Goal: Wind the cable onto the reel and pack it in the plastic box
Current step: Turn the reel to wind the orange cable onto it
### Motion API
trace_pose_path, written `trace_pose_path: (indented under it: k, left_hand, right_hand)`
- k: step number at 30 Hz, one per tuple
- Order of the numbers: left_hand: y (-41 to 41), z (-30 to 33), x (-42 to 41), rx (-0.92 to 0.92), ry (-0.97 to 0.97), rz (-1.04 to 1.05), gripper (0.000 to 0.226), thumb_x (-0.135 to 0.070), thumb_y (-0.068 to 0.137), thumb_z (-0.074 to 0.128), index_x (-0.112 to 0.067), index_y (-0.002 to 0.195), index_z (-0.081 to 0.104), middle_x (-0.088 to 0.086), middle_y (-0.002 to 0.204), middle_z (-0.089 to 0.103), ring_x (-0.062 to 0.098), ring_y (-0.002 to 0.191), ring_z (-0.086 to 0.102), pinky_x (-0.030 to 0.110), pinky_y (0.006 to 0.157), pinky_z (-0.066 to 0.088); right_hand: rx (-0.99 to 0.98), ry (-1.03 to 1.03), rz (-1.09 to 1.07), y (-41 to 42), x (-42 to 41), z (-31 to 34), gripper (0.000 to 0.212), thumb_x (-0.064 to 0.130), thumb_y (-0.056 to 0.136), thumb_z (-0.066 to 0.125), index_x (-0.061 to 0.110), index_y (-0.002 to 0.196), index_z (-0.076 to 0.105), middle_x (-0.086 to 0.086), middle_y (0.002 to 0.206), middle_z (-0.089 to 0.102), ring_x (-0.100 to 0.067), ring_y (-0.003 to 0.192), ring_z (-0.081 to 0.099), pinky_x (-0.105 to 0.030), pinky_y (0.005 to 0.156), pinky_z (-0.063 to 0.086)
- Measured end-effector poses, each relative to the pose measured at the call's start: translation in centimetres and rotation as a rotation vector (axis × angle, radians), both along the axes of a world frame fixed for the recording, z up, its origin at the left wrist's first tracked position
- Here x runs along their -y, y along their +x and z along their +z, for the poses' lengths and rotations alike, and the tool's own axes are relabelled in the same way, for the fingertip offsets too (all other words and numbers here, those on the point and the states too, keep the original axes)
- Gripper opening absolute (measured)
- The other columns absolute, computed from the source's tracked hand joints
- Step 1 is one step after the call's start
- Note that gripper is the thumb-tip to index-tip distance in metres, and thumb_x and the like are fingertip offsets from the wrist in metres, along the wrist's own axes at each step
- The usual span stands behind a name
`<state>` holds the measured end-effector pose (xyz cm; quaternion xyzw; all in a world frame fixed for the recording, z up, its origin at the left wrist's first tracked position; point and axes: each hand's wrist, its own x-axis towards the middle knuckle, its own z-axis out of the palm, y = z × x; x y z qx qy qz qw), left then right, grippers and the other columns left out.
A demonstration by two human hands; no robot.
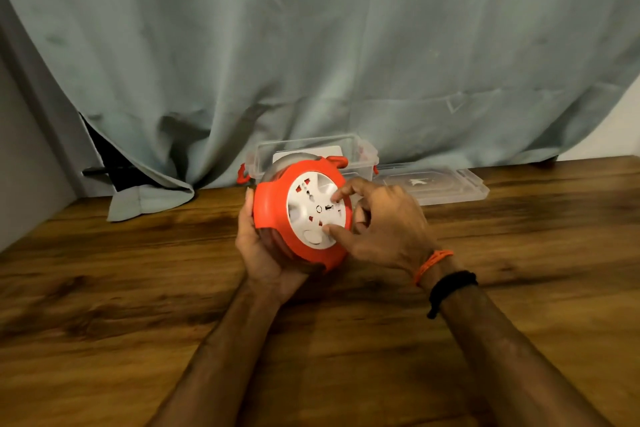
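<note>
Orange reel (273, 215) with white socket face tilted toward camera, held above wooden table (104, 288) near its far edge. Left hand (258, 253) cups reel from beneath, fingers curled round rim. Right hand (384, 225) spread, fingertips (327, 228) pressing white face. Clear plastic box (304, 151) behind reel against curtain (311, 45); lid (433, 184) flat beside box.

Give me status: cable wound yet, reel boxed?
No loose cable shows on the table, so winding looks mostly done. In hand: the left hand cradles the reel while the right hand has fingertips on its white face, apparently turning it. Left: the reel goes in the open box, and its lid lies beside it.
</note>
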<state>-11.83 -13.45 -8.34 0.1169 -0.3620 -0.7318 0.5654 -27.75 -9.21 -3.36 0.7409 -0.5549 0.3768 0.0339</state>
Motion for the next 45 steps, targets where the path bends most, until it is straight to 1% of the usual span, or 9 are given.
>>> trace_pose_path:
  k: [3, 7, 12, 19, 27, 33, 38, 43, 45]
  left_hand:
    - [0.0, -0.3, 0.3, -0.015, 0.019, -0.054, 0.080, -0.074, 0.087, 0.036, -0.018, 0.140, 0.057, 0.017, 0.143, 0.057, 0.039, 0.133, 0.051, 0.059, 0.110, 0.038]
    - [0.1, -0.6, 0.4, -0.019, 0.026, -0.115, 0.080, -0.074, 0.087, 0.037, -0.017, 0.140, 0.057, 0.018, 0.142, 0.057, 0.040, 0.131, 0.052, 0.059, 0.105, 0.044]
    - [-0.1, -0.7, 0.2, 0.009, 0.018, -0.105, 0.079, -0.073, 0.087, 0.039, -0.017, 0.140, 0.056, 0.019, 0.141, 0.058, 0.041, 0.130, 0.054, 0.062, 0.105, 0.042]
    - [-0.3, -0.6, -0.2, 0.066, -0.003, -0.036, 0.068, -0.071, 0.079, 0.044, -0.024, 0.117, 0.074, 0.012, 0.123, 0.071, 0.033, 0.110, 0.069, 0.051, 0.085, 0.058]
    - [-0.2, -0.4, 0.1, 0.038, 0.025, -0.101, 0.078, -0.075, 0.085, 0.038, -0.019, 0.134, 0.063, 0.017, 0.137, 0.062, 0.039, 0.125, 0.059, 0.061, 0.105, 0.043]
    - [0.2, -0.6, 0.2, -0.005, 0.018, -0.260, 0.080, -0.083, 0.078, 0.037, -0.028, 0.129, 0.067, 0.014, 0.135, 0.064, 0.039, 0.122, 0.061, 0.066, 0.092, 0.048]
    - [0.6, -0.5, 0.3, -0.043, 0.055, -0.409, 0.089, -0.087, 0.070, 0.045, -0.030, 0.137, 0.059, 0.018, 0.144, 0.055, 0.046, 0.126, 0.054, 0.079, 0.100, 0.030]
    - [0.8, -0.5, 0.1, -0.054, 0.087, -0.507, 0.091, -0.088, 0.074, 0.040, -0.028, 0.139, 0.057, 0.020, 0.145, 0.054, 0.047, 0.126, 0.054, 0.076, 0.098, 0.035]
    - [1.0, -0.5, 0.0, -0.051, 0.103, -0.554, 0.092, -0.088, 0.075, 0.040, -0.028, 0.143, 0.052, 0.019, 0.148, 0.050, 0.048, 0.129, 0.051, 0.078, 0.099, 0.032]
  right_hand:
    - [-0.166, -0.012, 0.015, -0.4, -0.3, 0.1, 0.055, 0.047, 0.070, 0.067, 0.031, 0.121, 0.054, 0.019, 0.060, 0.040, -0.023, 0.073, 0.062, -0.040, 0.078, 0.052]
    - [-0.259, -0.041, -0.007, -0.5, -0.2, -0.6, 0.065, 0.051, 0.074, 0.063, 0.031, 0.134, 0.046, 0.004, 0.075, 0.062, -0.025, 0.081, 0.063, -0.040, 0.085, 0.051]
    - [-0.257, -0.108, -0.057, -0.6, 0.1, -1.4, 0.070, 0.054, 0.071, 0.064, 0.031, 0.135, 0.046, -0.004, 0.090, 0.070, -0.029, 0.086, 0.064, -0.040, 0.081, 0.049]
    - [-0.204, -0.154, -0.111, -0.6, 0.7, -2.3, 0.068, 0.057, 0.066, 0.066, 0.031, 0.127, 0.049, -0.001, 0.092, 0.070, -0.025, 0.087, 0.064, -0.035, 0.080, 0.044]
    - [-0.175, -0.069, -0.049, -0.4, 0.4, -1.5, 0.066, 0.050, 0.070, 0.065, 0.032, 0.131, 0.047, 0.002, 0.084, 0.066, -0.023, 0.088, 0.062, -0.039, 0.085, 0.050]
    - [0.283, -0.059, -0.030, -1.1, 0.9, -1.0, 0.031, 0.025, 0.068, 0.067, 0.031, 0.099, 0.063, 0.013, 0.057, 0.059, -0.001, 0.055, 0.056, -0.026, 0.064, 0.052]
    - [0.595, -0.027, -0.143, -0.9, 2.0, -1.5, 0.010, 0.029, 0.081, 0.067, 0.024, 0.088, 0.064, 0.009, 0.069, 0.063, -0.004, 0.065, 0.060, -0.021, 0.062, 0.049]
    - [0.918, 0.272, 0.006, -0.6, 2.9, -1.7, 0.023, 0.035, 0.089, 0.060, 0.017, 0.097, 0.071, 0.001, 0.092, 0.074, -0.018, 0.090, 0.067, -0.034, 0.080, 0.052]
    - [1.099, 0.350, 0.155, -0.1, 3.0, -1.6, 0.026, 0.031, 0.091, 0.060, 0.014, 0.109, 0.068, -0.002, 0.096, 0.075, -0.023, 0.090, 0.070, -0.034, 0.076, 0.055]
